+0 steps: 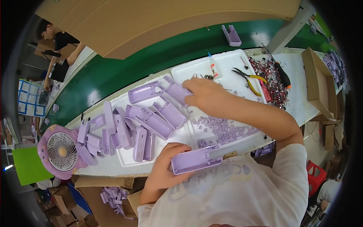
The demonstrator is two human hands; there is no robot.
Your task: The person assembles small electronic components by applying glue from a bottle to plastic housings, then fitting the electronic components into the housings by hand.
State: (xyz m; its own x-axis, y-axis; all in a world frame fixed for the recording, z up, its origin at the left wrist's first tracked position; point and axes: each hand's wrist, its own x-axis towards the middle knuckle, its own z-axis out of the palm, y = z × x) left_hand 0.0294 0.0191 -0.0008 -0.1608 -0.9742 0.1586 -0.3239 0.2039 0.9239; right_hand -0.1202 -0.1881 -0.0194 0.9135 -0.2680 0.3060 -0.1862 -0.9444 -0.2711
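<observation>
My left hand (165,166) is wrapped round a lilac plastic housing shell (196,160), held close to my shirt with its hollow side up. My right hand (202,94) reaches across the white foam tray (196,130), its fingers curled beside the end of another lilac shell (176,92). Whatever those fingers pinch, if anything, is hidden. Small dark metal bits (208,76) lie just beyond the knuckles. More open lilac shells (153,122) lie to the left, and small lilac pieces (223,129) are scattered under my right forearm.
Yellow-handled pliers (251,80), a glue bottle (214,67), a black screwdriver (283,75) and a heap of wired parts (270,81) lie to the right. A lilac fan (62,151) stands far left. Behind runs a green belt (151,66) carrying a shell (231,36). Another person (64,41) works beyond.
</observation>
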